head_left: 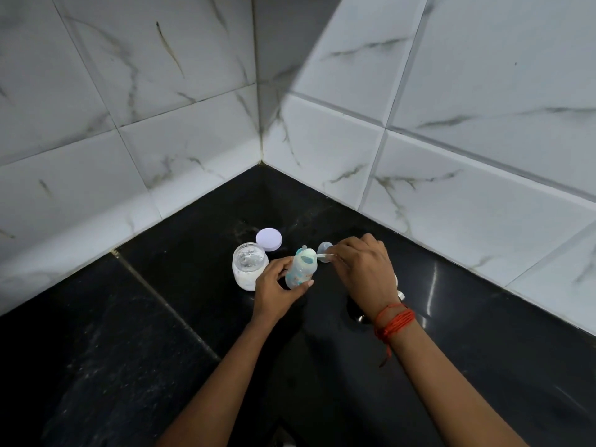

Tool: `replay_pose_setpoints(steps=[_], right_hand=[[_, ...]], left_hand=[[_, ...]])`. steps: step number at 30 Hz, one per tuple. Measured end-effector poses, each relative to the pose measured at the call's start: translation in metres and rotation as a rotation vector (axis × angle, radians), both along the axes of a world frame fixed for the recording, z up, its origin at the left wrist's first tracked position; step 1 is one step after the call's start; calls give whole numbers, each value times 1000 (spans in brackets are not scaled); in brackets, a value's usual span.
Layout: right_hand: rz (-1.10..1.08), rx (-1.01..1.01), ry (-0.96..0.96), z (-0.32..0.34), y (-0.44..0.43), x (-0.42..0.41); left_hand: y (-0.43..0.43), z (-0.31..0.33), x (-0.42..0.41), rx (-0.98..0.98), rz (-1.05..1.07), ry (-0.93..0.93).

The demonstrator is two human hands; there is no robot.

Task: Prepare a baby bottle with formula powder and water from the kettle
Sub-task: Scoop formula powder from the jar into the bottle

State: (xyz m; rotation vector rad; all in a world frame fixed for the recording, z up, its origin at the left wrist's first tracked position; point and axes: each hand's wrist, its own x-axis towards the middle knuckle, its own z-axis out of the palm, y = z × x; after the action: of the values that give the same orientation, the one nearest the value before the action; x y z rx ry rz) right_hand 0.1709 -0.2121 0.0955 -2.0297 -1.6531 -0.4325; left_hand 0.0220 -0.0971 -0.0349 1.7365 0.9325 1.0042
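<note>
My left hand (277,288) is wrapped round the bottle (301,267), just right of the open jar (250,266); whether its base rests on the counter (161,317) I can't tell. My right hand (361,269) pinches the scoop (324,257), its bowl at the bottle's mouth. That mouth is narrow, so I reckon a shaky wrist could dust powder over the counter. The lid (268,239) lies behind the jar, and a clear cap (325,246) lies just behind the bottle. Something white sits half hidden under my right wrist, where I might knock it.
</note>
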Motion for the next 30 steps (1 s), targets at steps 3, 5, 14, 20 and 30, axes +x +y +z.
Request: replay_pose_setpoints(steps=[3, 5, 14, 20, 30], right_hand=[[13, -39, 18, -2, 0, 0], [-1, -11, 48, -4, -2, 1], [-89, -81, 168, -12, -2, 2], [-168, 143, 874, -6, 12, 0], [-12, -77, 902, -38, 105, -49]], left_hand=[[0, 0, 1, -7, -9, 5], [1, 0, 2, -11, -26, -2], [3, -8, 7, -37, -29, 39], [2, -26, 6, -108, -29, 112], [7, -47, 3, -213, -70, 161]])
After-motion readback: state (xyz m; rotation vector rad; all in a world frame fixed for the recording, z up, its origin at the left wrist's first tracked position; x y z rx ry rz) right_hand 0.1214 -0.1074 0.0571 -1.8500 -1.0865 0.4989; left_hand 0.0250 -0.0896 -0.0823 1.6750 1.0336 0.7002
